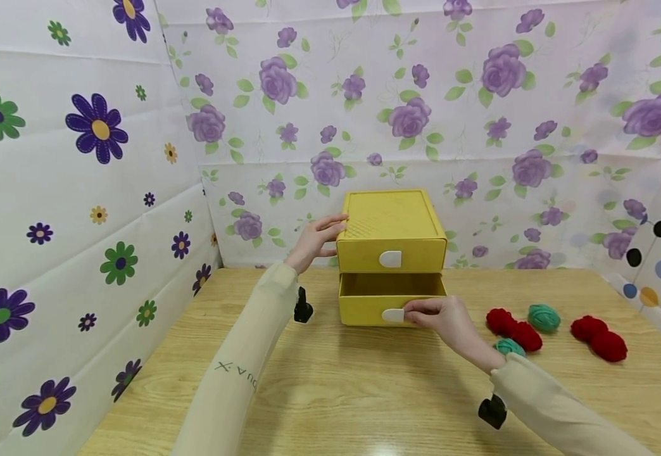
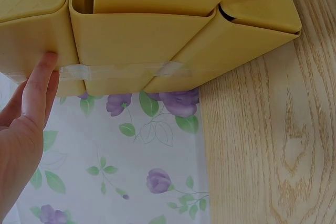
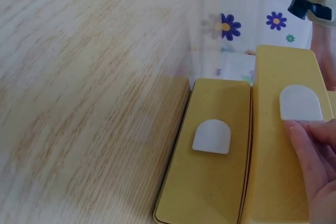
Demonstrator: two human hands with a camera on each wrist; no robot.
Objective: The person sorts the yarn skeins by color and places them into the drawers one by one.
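A yellow drawer cabinet (image 1: pixel 393 215) stands on the wooden table against the back cloth. One drawer (image 1: pixel 365 310) is pulled partly out, showing its hollow inside; the drawer front (image 1: pixel 359 256) above it is closed. My right hand (image 1: pixel 441 316) pinches the edge of the pulled drawer's white tab handle (image 3: pixel 300 103) between thumb and fingers. In the right wrist view, a closed drawer (image 3: pixel 210 182) with its own white tab lies between that drawer and the table. My left hand (image 1: pixel 319 240) rests extended fingers against the cabinet's left side, where clear tape (image 2: pixel 126 71) runs across.
To the right lie red yarn balls (image 1: pixel 514 329), another red pair (image 1: pixel 599 339), and teal yarn balls (image 1: pixel 544 318), one partly behind my right wrist. Flower-printed cloth (image 1: pixel 97 209) borders the table (image 1: pixel 365 392) at the left and back.
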